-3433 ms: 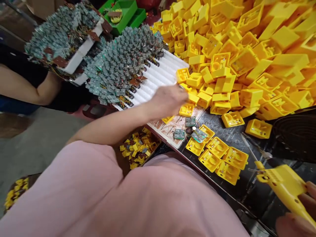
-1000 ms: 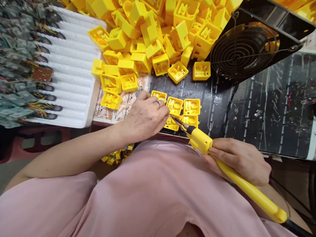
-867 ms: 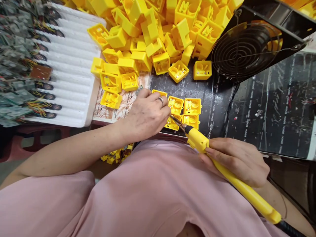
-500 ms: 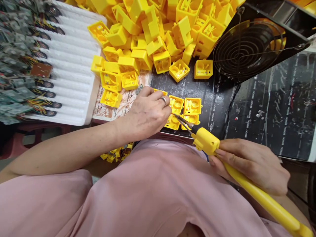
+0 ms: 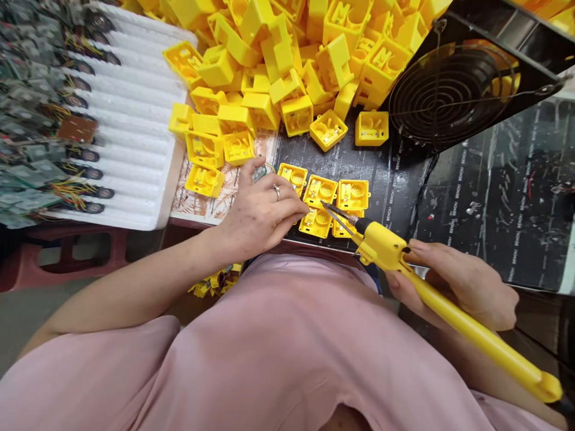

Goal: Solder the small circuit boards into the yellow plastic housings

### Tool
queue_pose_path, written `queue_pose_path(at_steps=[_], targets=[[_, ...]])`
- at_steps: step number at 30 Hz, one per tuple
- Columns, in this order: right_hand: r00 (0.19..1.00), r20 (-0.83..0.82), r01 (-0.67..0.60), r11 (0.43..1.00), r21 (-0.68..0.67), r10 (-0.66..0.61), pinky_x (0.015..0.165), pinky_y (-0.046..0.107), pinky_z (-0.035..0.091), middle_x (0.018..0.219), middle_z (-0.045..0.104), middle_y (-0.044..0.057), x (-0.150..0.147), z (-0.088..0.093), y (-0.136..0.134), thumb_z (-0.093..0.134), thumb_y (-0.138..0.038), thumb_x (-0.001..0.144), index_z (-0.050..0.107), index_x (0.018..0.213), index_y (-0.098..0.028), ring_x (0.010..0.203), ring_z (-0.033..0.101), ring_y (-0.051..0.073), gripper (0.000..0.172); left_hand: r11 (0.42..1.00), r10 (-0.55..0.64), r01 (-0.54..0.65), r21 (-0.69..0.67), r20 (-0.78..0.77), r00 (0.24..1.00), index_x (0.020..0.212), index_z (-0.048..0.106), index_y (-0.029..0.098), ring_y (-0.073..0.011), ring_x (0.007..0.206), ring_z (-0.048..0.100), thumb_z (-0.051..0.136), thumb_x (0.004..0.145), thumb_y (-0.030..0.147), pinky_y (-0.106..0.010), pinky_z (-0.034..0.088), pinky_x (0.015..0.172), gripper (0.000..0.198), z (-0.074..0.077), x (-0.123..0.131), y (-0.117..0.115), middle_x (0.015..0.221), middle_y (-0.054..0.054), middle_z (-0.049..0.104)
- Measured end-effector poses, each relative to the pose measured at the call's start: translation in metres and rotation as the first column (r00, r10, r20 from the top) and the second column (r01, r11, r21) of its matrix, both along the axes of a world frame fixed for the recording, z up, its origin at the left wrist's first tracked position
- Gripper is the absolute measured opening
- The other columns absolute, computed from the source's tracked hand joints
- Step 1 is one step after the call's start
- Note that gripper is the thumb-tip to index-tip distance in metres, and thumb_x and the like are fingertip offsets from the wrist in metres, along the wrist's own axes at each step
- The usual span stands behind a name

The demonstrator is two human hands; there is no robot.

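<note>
My right hand point(image 5: 467, 287) is wrapped round the long handle of a yellow soldering gun point(image 5: 381, 245). Its thin metal tip reaches left over a small group of open yellow plastic cases point(image 5: 320, 190), at the near edge of the upper middle one. My left hand point(image 5: 265, 209) lies palm down at the left of this group. Its thumb and forefinger are pressed together beside the near left case point(image 5: 315, 223); what they pinch, if anything, is hidden. Just beyond the knuckles a small grey-green part point(image 5: 259, 173) with a thin wire shows partly.
A heap of similar yellow cases point(image 5: 251, 54) fills the back of the bench. At the back right stands a black fan point(image 5: 444, 90) with a wire guard. On the left, a white foam tray point(image 5: 135, 120) carries rows of wired circuit boards. A reddish stool point(image 5: 76, 257) stands below.
My left hand has drawn back slightly to the left, uncovering more of the cases. The soldering gun's tip has shifted a little to the right, and my right hand's fingers have moved on the handle.
</note>
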State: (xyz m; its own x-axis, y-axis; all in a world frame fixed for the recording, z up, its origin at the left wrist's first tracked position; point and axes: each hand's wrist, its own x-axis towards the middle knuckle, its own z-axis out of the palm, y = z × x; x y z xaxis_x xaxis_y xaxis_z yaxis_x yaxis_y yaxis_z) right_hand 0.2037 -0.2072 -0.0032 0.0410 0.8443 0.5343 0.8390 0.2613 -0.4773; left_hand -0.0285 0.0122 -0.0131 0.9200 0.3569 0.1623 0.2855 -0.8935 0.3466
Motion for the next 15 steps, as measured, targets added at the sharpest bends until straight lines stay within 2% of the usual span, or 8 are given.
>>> queue_pose_path(at_steps=[3, 5, 7, 10, 15], targets=[[1.000, -0.020, -0.017, 1.000, 0.012, 0.018, 0.064, 0.025, 0.066, 0.093, 0.079, 0.005, 0.007, -0.002, -0.004, 0.072, -0.023, 0.100, 0.061, 0.144, -0.024, 0.074, 0.078, 0.019, 0.046, 0.998, -0.054, 0.054, 0.010, 0.004, 0.999, 0.096, 0.079, 0.030, -0.0235, 0.103, 0.071, 0.058, 0.104, 0.024, -0.066, 0.033, 0.121, 0.024, 0.000, 0.000, -0.001, 0.086, 0.002, 0.078], [0.994, -0.061, -0.095, 0.995, -0.021, 0.093, 0.066, 0.026, 0.067, 0.091, 0.079, 0.004, 0.012, -0.001, -0.009, 0.072, -0.022, 0.099, 0.058, 0.149, -0.023, 0.076, 0.079, 0.020, 0.052, 0.997, -0.067, 0.067, 0.033, 0.003, 0.998, 0.095, 0.079, 0.028, -0.0232, 0.101, 0.072, 0.058, 0.104, 0.024, -0.066, 0.032, 0.122, 0.024, 0.001, 0.001, -0.001, 0.082, 0.002, 0.076], [0.981, -0.115, -0.168, 0.983, -0.077, 0.159, 0.068, 0.029, 0.068, 0.090, 0.078, 0.004, 0.014, 0.002, -0.013, 0.070, -0.021, 0.101, 0.057, 0.150, -0.024, 0.079, 0.079, 0.020, 0.050, 0.994, -0.091, 0.091, 0.063, -0.004, 0.996, 0.089, 0.077, 0.025, -0.0230, 0.099, 0.071, 0.057, 0.104, 0.024, -0.066, 0.032, 0.123, 0.025, 0.003, 0.003, -0.001, 0.081, 0.001, 0.075], [0.976, -0.155, -0.177, 0.976, -0.129, 0.156, 0.068, 0.031, 0.069, 0.090, 0.077, 0.002, 0.013, 0.005, -0.018, 0.067, -0.020, 0.102, 0.062, 0.140, -0.029, 0.080, 0.078, 0.020, 0.039, 0.992, -0.103, 0.108, 0.068, -0.078, 0.992, 0.081, 0.073, 0.023, -0.0246, 0.100, 0.070, 0.054, 0.102, 0.023, -0.066, 0.035, 0.121, 0.028, 0.008, 0.007, -0.002, 0.081, 0.000, 0.074], [0.973, -0.094, -0.220, 0.970, -0.108, 0.210, 0.072, 0.027, 0.069, 0.088, 0.075, 0.002, 0.010, 0.005, -0.012, 0.070, -0.020, 0.100, 0.067, 0.104, -0.022, 0.081, 0.078, 0.016, 0.005, 0.994, -0.081, 0.092, 0.051, -0.176, 0.981, 0.076, 0.070, 0.022, -0.0253, 0.097, 0.066, 0.052, 0.098, 0.021, -0.065, 0.038, 0.119, 0.028, 0.015, 0.013, -0.005, 0.081, -0.002, 0.073]])
